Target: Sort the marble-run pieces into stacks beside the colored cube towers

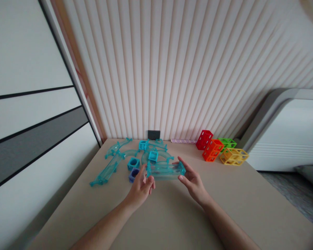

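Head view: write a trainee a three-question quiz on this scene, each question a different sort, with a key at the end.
1. Multiple choice: what is held between the left hand and the right hand?
A) a red block
B) a translucent teal piece
C) a black wall socket

2. True or false: in the picture, the orange block stands to the left of the yellow block.

3. Fill in the blank: the square block with a round opening nearest the left hand is ____ in colour.

Key: 1. B; 2. true; 3. purple.
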Tool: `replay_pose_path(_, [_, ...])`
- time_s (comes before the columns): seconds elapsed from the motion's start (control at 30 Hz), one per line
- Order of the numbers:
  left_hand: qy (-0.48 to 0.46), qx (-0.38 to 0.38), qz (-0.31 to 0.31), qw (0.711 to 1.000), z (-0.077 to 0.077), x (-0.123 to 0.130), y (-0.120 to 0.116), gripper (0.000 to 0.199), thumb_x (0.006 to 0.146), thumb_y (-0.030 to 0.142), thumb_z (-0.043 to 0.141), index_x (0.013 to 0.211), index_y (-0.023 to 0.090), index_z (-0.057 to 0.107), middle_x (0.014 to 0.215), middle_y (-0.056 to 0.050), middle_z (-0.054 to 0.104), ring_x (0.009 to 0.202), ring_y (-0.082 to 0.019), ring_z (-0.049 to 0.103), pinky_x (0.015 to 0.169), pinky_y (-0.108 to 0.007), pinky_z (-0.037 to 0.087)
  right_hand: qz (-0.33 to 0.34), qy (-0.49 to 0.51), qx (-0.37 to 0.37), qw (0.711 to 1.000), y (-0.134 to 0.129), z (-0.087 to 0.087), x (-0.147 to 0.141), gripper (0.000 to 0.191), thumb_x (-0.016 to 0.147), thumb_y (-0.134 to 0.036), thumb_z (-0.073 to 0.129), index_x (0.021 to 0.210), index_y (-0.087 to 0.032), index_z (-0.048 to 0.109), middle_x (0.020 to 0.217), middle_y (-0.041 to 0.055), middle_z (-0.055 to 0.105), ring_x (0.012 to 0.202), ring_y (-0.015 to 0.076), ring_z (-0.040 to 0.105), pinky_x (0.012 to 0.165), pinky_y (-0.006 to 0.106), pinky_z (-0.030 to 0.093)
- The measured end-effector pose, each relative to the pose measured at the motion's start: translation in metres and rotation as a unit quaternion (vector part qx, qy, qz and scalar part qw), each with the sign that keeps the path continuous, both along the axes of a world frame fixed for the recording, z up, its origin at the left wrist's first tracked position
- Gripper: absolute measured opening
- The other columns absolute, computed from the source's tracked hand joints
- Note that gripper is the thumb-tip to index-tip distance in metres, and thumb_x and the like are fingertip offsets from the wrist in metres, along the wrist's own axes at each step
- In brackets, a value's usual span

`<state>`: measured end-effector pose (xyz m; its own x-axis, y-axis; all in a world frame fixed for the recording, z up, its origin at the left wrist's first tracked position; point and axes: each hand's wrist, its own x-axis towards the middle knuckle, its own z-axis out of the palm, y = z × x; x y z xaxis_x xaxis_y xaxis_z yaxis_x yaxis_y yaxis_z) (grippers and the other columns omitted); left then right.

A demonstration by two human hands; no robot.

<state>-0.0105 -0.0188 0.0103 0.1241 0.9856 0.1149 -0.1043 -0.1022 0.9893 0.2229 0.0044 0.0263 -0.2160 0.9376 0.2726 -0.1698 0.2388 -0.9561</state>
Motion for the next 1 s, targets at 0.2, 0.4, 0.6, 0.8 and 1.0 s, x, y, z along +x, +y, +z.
replay_pose_path(0.2, [0.013,0.011,-0.022,1.0,0.0093,-0.0008,-0.0022,0.07,0.086,0.071,0.052,0.131,0.022,0.033,0.06,0.006,0.056,0.043,-0.009,0.046,0.043,-0.019,0.034,0.001,-0.002,-0.001,1.0,0.0016,0.0005,0.0034,0.065,0.082,-0.044,0.076,0.14,-0.028,0.053,0.129,0.0086,0.066,0.115,0.0248,0.063,0.106,0.044,0.044])
replay_pose_path(0.4, [0.032,0.003,-0.047,0.998,0.0094,-0.0012,-0.0026,0.067,0.087,0.069,0.052,0.131,0.021,0.034,0.059,0.007,0.054,0.043,-0.008,0.044,0.044,-0.019,0.033,-0.017,-0.016,0.004,1.0,0.0037,0.0012,0.0062,0.062,0.083,-0.048,0.073,0.138,-0.027,0.056,0.121,0.0075,0.069,0.11,0.0256,0.065,0.101,0.044,0.049])
replay_pose_path(0.6, [0.027,0.006,-0.04,0.999,0.0063,-0.0006,-0.0025,0.06,0.091,0.066,0.048,0.13,0.023,0.033,0.059,0.009,0.051,0.042,-0.008,0.041,0.043,-0.019,0.03,-0.012,0.005,0.0,1.0,0.0038,-0.0001,0.0043,0.062,0.082,-0.047,0.075,0.138,-0.029,0.056,0.124,0.0077,0.068,0.111,0.025,0.065,0.102,0.045,0.049])
replay_pose_path(0.8, [0.006,0.012,-0.041,0.999,0.0091,0.0002,-0.0028,0.059,0.091,0.066,0.049,0.127,0.022,0.034,0.06,0.007,0.054,0.044,-0.008,0.044,0.044,-0.019,0.03,-0.002,0.037,-0.009,0.999,0.0064,-0.0001,0.0048,0.064,0.077,-0.049,0.079,0.135,-0.028,0.06,0.127,0.0095,0.068,0.115,0.0278,0.065,0.103,0.049,0.048])
replay_pose_path(1.0, [-0.008,0.003,-0.035,0.999,0.0075,0.0,-0.0027,0.06,0.091,0.066,0.048,0.13,0.023,0.033,0.06,0.007,0.055,0.044,-0.008,0.045,0.044,-0.019,0.031,-0.004,0.046,-0.026,0.999,0.0075,-0.0012,0.0071,0.061,0.078,-0.05,0.078,0.132,-0.027,0.062,0.13,0.0107,0.067,0.117,0.0293,0.064,0.105,0.05,0.046])
